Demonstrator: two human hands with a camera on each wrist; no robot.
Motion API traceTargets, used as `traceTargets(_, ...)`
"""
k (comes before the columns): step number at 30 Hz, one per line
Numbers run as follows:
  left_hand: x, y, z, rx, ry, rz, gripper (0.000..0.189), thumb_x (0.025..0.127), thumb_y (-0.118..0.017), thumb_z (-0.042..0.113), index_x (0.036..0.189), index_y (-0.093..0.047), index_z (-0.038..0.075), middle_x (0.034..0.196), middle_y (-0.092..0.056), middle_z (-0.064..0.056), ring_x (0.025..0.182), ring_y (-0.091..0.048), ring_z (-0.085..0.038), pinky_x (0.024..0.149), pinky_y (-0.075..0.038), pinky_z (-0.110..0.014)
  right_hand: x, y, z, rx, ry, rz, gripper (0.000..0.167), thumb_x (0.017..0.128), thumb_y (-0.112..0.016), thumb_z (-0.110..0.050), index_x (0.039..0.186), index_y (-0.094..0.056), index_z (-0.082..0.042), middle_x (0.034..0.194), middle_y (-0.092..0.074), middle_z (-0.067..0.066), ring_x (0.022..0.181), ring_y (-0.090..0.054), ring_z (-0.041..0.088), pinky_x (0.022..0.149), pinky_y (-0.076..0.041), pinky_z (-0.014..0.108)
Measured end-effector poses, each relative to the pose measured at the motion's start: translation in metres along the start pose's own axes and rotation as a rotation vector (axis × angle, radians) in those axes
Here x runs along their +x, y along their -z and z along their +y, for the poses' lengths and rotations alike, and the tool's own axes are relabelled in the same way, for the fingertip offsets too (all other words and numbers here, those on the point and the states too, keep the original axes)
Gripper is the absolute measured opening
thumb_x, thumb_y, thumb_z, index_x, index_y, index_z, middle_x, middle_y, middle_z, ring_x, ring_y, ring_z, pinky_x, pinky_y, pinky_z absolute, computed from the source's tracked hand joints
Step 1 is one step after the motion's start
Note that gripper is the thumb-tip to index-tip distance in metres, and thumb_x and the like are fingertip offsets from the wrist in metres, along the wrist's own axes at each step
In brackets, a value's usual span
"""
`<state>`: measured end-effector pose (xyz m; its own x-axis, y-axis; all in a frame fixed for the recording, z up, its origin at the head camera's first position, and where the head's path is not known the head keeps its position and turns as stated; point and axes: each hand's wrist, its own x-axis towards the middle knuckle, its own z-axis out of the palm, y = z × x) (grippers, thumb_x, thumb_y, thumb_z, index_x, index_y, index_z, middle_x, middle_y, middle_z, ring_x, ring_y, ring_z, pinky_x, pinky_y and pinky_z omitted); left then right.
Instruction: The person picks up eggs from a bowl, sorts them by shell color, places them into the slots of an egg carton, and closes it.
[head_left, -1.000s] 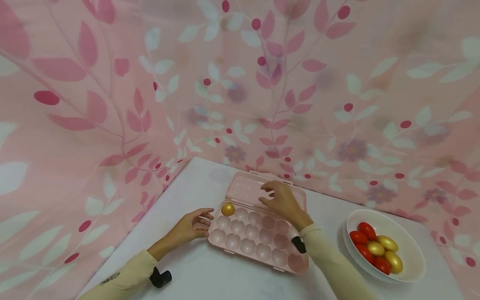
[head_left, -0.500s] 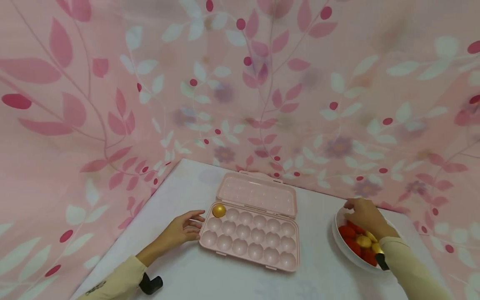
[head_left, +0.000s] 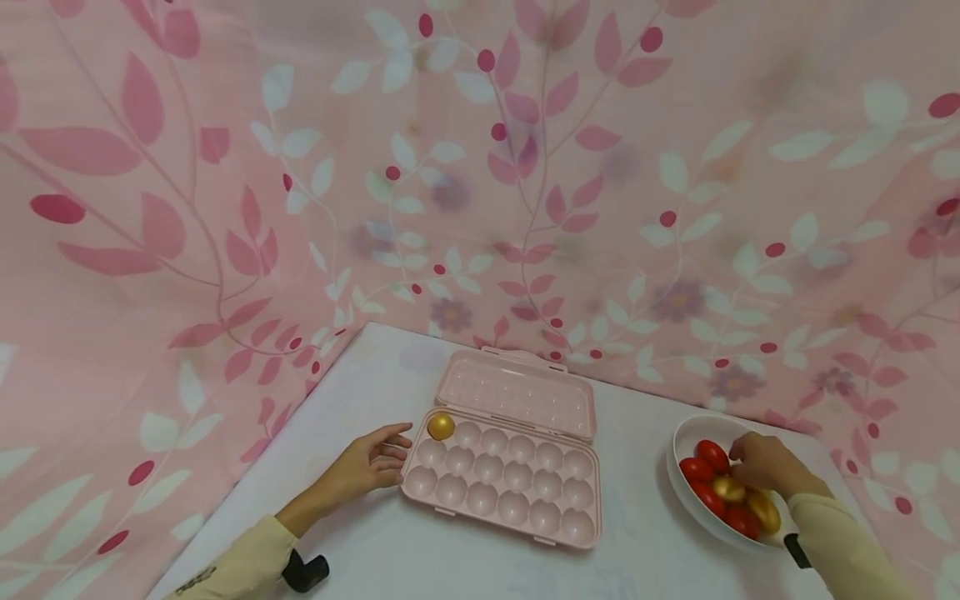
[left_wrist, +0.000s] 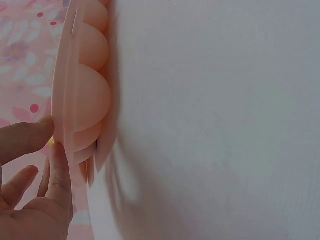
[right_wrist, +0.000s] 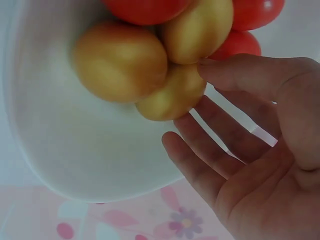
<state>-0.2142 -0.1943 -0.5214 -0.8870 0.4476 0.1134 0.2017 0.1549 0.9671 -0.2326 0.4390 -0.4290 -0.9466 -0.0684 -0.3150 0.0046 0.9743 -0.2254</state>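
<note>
A pink egg box [head_left: 501,533] lies with its lid folded back, one golden egg [head_left: 441,426] in its far-left cup. At the box's left end is my left hand [head_left: 367,462]; in the left wrist view its thumb and a fingertip touch the rim [left_wrist: 61,100], the other fingers loosely extended. My right hand [head_left: 771,463] reaches into the white bowl [head_left: 686,492]. In the right wrist view its thumb and fingertips are around the end of a golden egg [right_wrist: 170,97], which lies against another golden egg [right_wrist: 120,60]. In the head view the hand hides that egg.
Several red eggs [head_left: 711,456] and other golden ones [head_left: 763,510] share the bowl. The open lid [head_left: 517,393] extends behind the cups. A white cloth [head_left: 420,558] covers the table, with a pink leaf-patterned curtain [head_left: 465,208] behind it.
My right hand has moved right from above the egg box to the bowl, then down among the eggs. The view has turned slightly right. My left hand stays at the box's end.
</note>
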Motion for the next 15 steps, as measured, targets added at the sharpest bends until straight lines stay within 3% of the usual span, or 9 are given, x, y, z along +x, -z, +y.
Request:
traceTargets(8,-0.001,-0.001,0.001,-0.032,-0.001,-0.001,0.076,0.08,-0.073,-0.009,0.145,-0.035,-0.008,0.125,-0.05,-0.027,0.11,-0.056,-0.036,0.094,-0.051,-0.03,0.001,-0.009,0.009,0.036,-0.034,-0.014,0.029,0.074,-0.069,0.0,0.102,-0.065,0.006,0.097,-0.063,0.021,0.081,-0.057,0.029,0.079,-0.051,0.06)
traceTargets(15,-0.001,-0.002,0.004,-0.012,-0.013,0.003,0.075,0.08,-0.074,-0.008,0.145,-0.035,-0.008,0.125,-0.05,-0.028,0.11,-0.055,-0.039,0.095,-0.051,-0.034,0.002,-0.012,0.015,0.032,-0.023,0.023,0.023,0.073,-0.069,-0.002,0.095,-0.066,0.002,0.092,-0.064,0.016,0.079,-0.056,0.028,0.078,-0.052,0.059)
